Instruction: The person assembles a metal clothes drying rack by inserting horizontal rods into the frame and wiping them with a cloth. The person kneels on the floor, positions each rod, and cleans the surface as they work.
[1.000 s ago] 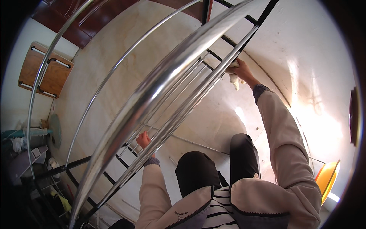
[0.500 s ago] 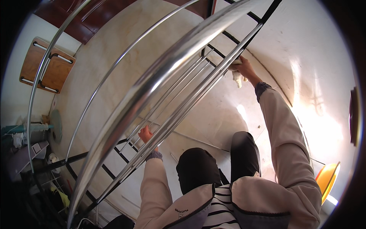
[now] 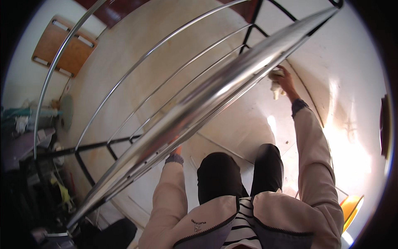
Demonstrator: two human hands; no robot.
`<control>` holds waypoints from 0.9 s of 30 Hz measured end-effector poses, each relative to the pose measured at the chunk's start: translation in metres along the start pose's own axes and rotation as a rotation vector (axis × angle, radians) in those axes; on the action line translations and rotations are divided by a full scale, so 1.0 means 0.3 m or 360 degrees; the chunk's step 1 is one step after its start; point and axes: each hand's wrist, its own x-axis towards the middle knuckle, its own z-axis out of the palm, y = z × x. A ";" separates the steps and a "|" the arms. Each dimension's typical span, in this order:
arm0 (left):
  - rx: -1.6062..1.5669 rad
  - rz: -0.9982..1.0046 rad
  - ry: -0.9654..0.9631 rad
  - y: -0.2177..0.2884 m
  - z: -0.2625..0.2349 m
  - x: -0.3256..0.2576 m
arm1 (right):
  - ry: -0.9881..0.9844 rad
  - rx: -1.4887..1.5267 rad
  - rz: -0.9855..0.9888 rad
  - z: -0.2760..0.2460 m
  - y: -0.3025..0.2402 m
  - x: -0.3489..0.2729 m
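In front of me a metal rack (image 3: 182, 112) of silver tubes and black end frames stands slantwise, its thick near tube crossing the view from lower left to upper right. My right hand (image 3: 287, 81) is closed on a whitish cloth (image 3: 276, 88) at the rack's far right end, just below the tube. Part of the cloth hangs down from the fingers. My left hand (image 3: 178, 151) is against the underside of the rack's near tubes, left of my knees. The tubes cover most of its fingers, so their grip cannot be seen.
A small folded wooden table (image 3: 64, 46) leans on the left wall. Clutter with a purple-grey box (image 3: 43, 139) and dark items fills the lower left. A yellow basin-like object (image 3: 351, 211) stands at the lower right. Below me are my bent knees (image 3: 219, 176) and the pale floor (image 3: 232, 137).
The rack has tilted, so its tubes overlap near me and its lower bars show apart on the far side. My right hand and the cloth appear slightly lower and further right; my left fingers are now covered.
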 end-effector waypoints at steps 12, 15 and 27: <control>-0.0613 -0.0248 0.0543 -0.366 -0.191 -0.473 | -0.1034 0.0326 0.0693 0.024 0.110 -0.116; -0.1629 -0.0893 0.0836 -0.501 -0.307 -0.472 | -0.1287 0.0437 0.1009 0.066 0.059 -0.196; -0.2157 -0.1002 -0.0327 -0.703 -0.324 0.002 | -0.1514 0.0017 0.0954 0.268 -0.182 -0.396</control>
